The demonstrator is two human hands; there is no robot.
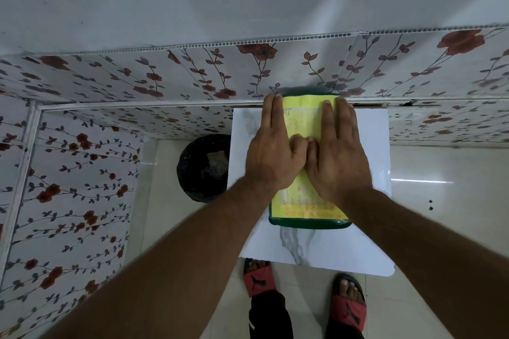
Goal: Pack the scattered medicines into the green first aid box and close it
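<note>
Fingers [275, 118] of both hands lie flat and pressed together, pointing toward the wall, thumbs tucked inward and touching at the middle of the box [309, 221]. The left hand [271, 151] and right hand [340, 157] rest palm-down side by side on its lid, grasping nothing.

The box lies shut on the table [369, 151], its far end at the table's far edge against the flowered wall [192, 74], its near end well short of the near edge. Bare tabletop shows on the left, on the right and along the near edge.

The hands hide most of the yellow label [305, 121]; its red print is too blurred to read, and the box's closure seems to be hidden.

A dark bin [201, 168] stands on the floor just beside the table's left edge, partly hidden by it. Two red sandals [259, 278] stand below the near edge.
</note>
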